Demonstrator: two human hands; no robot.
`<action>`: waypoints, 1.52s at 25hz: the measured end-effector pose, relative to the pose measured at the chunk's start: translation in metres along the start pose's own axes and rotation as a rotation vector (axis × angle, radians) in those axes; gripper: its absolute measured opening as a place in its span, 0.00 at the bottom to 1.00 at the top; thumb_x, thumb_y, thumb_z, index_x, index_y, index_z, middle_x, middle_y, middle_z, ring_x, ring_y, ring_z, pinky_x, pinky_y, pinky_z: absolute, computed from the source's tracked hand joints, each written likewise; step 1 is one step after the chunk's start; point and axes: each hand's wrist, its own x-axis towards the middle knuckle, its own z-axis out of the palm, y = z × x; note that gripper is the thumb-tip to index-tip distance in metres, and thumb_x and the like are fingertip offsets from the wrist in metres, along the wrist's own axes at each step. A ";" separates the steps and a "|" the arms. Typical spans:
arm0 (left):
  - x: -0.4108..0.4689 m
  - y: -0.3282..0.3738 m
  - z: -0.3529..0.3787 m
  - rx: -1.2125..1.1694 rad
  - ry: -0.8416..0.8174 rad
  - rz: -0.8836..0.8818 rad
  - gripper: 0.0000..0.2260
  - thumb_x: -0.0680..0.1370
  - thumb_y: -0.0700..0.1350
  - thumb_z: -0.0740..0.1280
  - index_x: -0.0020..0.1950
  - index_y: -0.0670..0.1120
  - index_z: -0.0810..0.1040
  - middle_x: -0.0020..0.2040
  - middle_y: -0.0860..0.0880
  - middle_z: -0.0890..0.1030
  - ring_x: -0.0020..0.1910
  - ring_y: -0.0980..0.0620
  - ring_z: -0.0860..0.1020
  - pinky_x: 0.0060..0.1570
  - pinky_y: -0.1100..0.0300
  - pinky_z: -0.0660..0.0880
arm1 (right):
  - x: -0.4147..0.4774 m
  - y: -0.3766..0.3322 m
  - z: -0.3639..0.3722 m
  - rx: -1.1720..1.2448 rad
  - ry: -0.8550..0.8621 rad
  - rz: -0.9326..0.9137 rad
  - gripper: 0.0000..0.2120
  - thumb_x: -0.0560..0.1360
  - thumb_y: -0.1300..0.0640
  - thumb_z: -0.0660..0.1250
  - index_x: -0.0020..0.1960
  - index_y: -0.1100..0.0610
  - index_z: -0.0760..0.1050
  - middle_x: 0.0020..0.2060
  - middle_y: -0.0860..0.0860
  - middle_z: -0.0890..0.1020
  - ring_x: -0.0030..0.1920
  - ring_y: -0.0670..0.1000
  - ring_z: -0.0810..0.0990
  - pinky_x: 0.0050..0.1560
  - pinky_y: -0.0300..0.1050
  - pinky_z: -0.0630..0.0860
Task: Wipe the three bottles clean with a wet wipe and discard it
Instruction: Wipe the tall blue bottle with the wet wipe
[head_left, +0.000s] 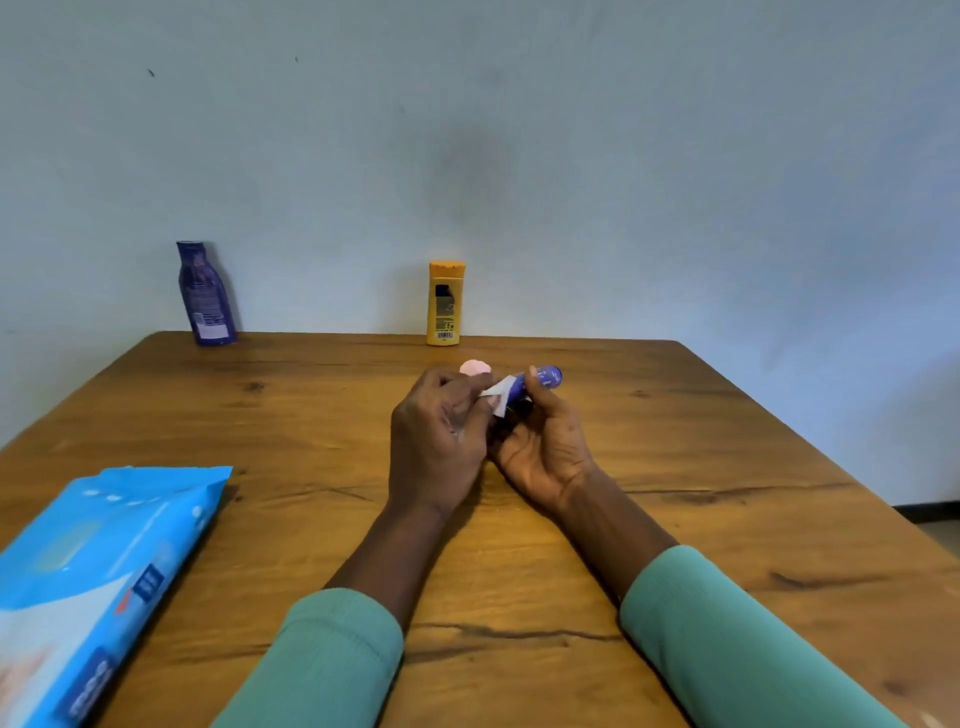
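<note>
While right hand (545, 447) curls round small blue bottle (544, 376) above surface (727, 467), left hand (441, 431) pinches wipe (500, 395) against it: wiping step. Yellow bottle (445, 306), dark bottle (205, 296) wait at far edge. Next, likely: turn bottle, rub round.

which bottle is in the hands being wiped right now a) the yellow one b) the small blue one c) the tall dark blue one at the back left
b, the right hand grips the small blue bottle while the left hand presses the wipe to it
</note>
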 end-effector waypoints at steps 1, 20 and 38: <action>0.001 -0.002 -0.001 -0.038 -0.003 -0.039 0.13 0.78 0.42 0.75 0.62 0.50 0.85 0.53 0.53 0.84 0.51 0.59 0.82 0.47 0.72 0.77 | 0.002 0.001 -0.001 0.005 -0.015 0.015 0.20 0.83 0.50 0.67 0.66 0.66 0.76 0.59 0.65 0.83 0.59 0.62 0.84 0.62 0.58 0.82; 0.013 -0.019 -0.016 -0.194 -0.271 -0.282 0.07 0.75 0.46 0.79 0.52 0.49 0.88 0.49 0.52 0.88 0.44 0.41 0.83 0.42 0.45 0.80 | 0.021 -0.007 -0.014 -0.174 -0.190 0.213 0.24 0.84 0.43 0.55 0.65 0.63 0.72 0.74 0.68 0.71 0.48 0.55 0.78 0.43 0.45 0.70; 0.016 -0.028 -0.020 0.127 -0.283 -0.034 0.13 0.72 0.49 0.81 0.53 0.49 0.82 0.49 0.58 0.83 0.40 0.57 0.79 0.36 0.63 0.73 | 0.032 -0.005 -0.012 -0.112 -0.156 0.234 0.33 0.84 0.43 0.61 0.78 0.66 0.62 0.71 0.68 0.74 0.73 0.67 0.74 0.79 0.66 0.60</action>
